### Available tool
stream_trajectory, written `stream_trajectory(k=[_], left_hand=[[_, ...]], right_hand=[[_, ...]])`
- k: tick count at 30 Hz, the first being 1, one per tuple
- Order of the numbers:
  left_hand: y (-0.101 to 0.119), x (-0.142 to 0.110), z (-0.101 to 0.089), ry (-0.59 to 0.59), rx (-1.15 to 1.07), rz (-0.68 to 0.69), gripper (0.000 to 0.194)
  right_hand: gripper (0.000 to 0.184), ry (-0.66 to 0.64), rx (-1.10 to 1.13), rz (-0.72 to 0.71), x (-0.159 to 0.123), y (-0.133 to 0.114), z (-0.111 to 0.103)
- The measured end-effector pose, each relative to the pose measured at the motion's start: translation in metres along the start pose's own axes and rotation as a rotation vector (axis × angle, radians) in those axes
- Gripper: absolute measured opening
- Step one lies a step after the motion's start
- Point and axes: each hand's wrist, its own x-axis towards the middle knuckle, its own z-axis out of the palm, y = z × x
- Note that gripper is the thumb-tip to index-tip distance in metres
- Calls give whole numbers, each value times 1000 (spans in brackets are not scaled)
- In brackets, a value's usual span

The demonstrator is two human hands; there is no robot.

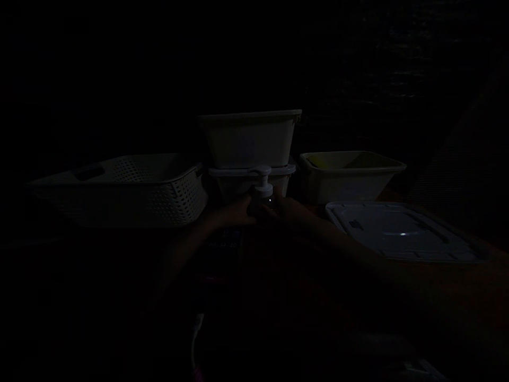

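In the dim head view, a pump bottle [263, 191] with a white pump head stands upright at the middle. My left hand [239, 210] is closed round its left side. From the right, my right hand [289, 210] grips the same bottle, its fingers partly lost in shadow. The lower part of the bottle is hidden by my hands and the dark. Just behind it are two stacked pale tubs, the upper one [250, 140] resting on the lidded lower one [228, 183].
A white perforated basket [175, 199] stands at the left. At the right are an open pale tub [345, 183] with something yellowish inside and a flat white lid [389, 233]. A dark phone-like device [222, 245] with faint digits and a white cable [194, 339] lie nearer me.
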Motion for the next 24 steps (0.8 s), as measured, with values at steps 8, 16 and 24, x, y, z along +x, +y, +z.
stream_trajectory(k=[8, 16, 24], left_hand=[[4, -1, -1, -15, 8, -28, 53], [1, 0, 0, -20, 2, -39, 55], [4, -2, -2, -5, 29, -19, 49]], right_hand=[[54, -3, 59, 2, -1, -2, -3], [53, 12, 40, -11, 0, -1, 0], [53, 10, 57, 0, -2, -2, -1]])
